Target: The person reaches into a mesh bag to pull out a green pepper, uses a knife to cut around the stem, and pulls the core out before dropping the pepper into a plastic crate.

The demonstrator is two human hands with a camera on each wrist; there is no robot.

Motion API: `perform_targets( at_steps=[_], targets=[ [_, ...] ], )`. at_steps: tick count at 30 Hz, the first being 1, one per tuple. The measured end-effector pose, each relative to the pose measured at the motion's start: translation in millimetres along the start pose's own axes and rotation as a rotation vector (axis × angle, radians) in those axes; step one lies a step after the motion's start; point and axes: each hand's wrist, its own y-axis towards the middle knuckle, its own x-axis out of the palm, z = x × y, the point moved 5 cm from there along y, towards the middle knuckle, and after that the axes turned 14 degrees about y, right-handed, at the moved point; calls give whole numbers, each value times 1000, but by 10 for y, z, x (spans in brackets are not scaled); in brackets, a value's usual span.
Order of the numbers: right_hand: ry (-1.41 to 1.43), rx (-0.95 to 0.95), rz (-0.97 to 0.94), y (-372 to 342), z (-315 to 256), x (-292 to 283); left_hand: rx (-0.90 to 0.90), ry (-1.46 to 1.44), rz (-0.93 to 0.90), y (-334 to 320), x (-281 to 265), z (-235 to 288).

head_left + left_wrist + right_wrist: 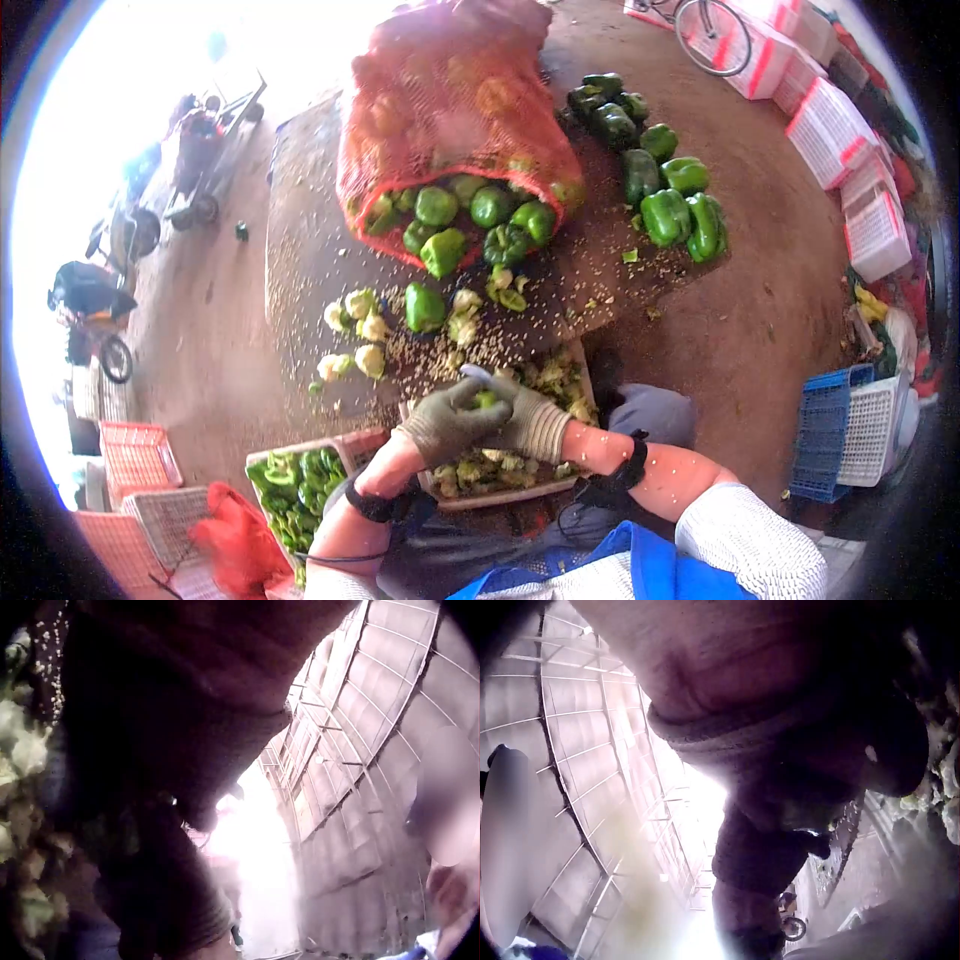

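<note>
Both hands wear grey-green knitted gloves and meet over a crate (510, 495) of pale pepper cores. Between them shows a small part of a green pepper (486, 398), mostly covered by the fingers. My left hand (437, 428) grips it from the left, and my right hand (530, 420) closes round it from the right. A pale bluish tip (476, 372) sticks out at the right hand's fingers; its kind cannot be told. In the wrist views the left glove (165, 862) and right glove (780, 795) are dark, the pepper largely hidden.
Beyond the hands, a red mesh sack (455, 110) spills green peppers onto a seed-strewn board (300, 290). Cut cores (370, 360) lie nearer. More whole peppers (665, 215) line the right. A crate of green peppers (345, 455) stands left; blue (825, 430) and white crates stand right.
</note>
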Motion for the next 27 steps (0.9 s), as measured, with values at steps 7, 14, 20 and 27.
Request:
perform_targets(
  at_steps=[7,14,20,27],
  targets=[
    [-135,60,194,-12,-474,-119,-43,-534,-7,86,-15,-51],
    [-169,-110,127,71,-729,-7,119,-144,217,-45,-303,295],
    [-270,-162,103,90,-534,18,-69,-439,58,-39,-197,355],
    [-448,-258,238,214,-759,141,73,-779,299,203,-285,164]
  ],
)
